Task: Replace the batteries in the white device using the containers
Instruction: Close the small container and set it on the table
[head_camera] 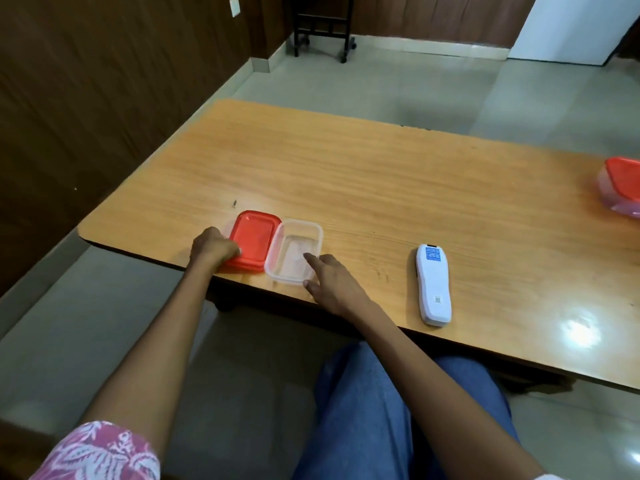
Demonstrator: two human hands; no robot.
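Note:
A clear plastic container (293, 251) stands open near the table's front edge, and I see nothing inside it. Its red lid (254, 237) lies flat on the table just left of it. My left hand (213, 247) grips the lid's near left corner. My right hand (329, 282) rests at the container's near right corner, thumb on the rim and forefinger reaching over the inside. The white device (433, 284) lies face down to the right, well apart from both hands. A second container with a red lid (621, 190) sits closed at the far right edge.
The wooden table (381, 174) has its front edge right under my hands. My lap in blue jeans (391, 410) is below it. A dark wheeled stand (323, 29) is on the floor beyond the table, next to the wood-panelled wall.

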